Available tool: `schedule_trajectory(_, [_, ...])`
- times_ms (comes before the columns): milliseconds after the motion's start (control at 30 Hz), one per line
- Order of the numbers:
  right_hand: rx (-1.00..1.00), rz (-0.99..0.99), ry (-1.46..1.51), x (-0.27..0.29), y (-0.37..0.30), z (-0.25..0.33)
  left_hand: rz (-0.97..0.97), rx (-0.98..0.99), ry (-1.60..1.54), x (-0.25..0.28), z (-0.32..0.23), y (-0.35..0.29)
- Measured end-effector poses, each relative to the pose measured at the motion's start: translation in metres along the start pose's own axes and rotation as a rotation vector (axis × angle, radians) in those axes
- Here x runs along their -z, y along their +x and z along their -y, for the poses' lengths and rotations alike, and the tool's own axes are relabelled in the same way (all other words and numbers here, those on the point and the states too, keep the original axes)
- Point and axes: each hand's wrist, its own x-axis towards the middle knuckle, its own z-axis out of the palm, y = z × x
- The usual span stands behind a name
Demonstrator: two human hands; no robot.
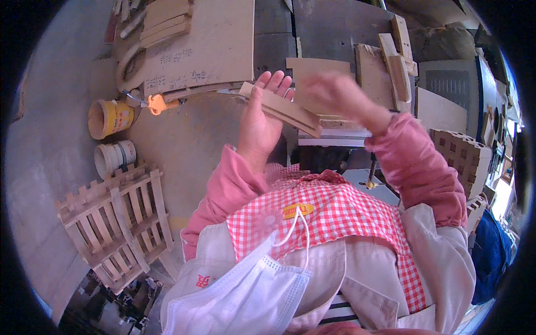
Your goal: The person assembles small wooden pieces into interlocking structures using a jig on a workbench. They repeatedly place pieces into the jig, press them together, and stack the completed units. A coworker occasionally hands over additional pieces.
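My left hand (261, 124) is turned palm up, with its thumb over a narrow wooden strip (287, 113) that has a long groove. The strip lies slanted across the palm, one end pointing down to the right. To the right, my right hand (341, 96) is lifted over a flat brown board (312, 66) on the machine table and is apart from the strip. Motion smears its fingers, so their pose is unclear.
Wooden blocks (395, 67) lie on the dark metal table (335, 28). At left, a large board (218, 39) carries stacked wood pieces (166, 22). An orange-handled tool (158, 104), yellow bucket (114, 119), white bucket (114, 158) and slatted wooden pallet (120, 223) are farther left.
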Motion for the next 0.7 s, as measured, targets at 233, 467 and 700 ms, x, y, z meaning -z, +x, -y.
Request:
schedule_trajectory(233, [-0.230,0.079,0.472,-0.004,-0.014,0.027,-0.012,0.023,0.037,-0.009,0.003,-0.003])
schedule_trajectory(467, [-0.062,-0.222,-0.096,0.047,0.049,-0.073,-0.075,0.009,0.009,-0.002,0.006,-0.002])
schedule_trajectory(700, [0.031,-0.036,-0.671,0.045,0.057,-0.110,-0.066,-0.023,0.019,0.000,0.000,-0.001])
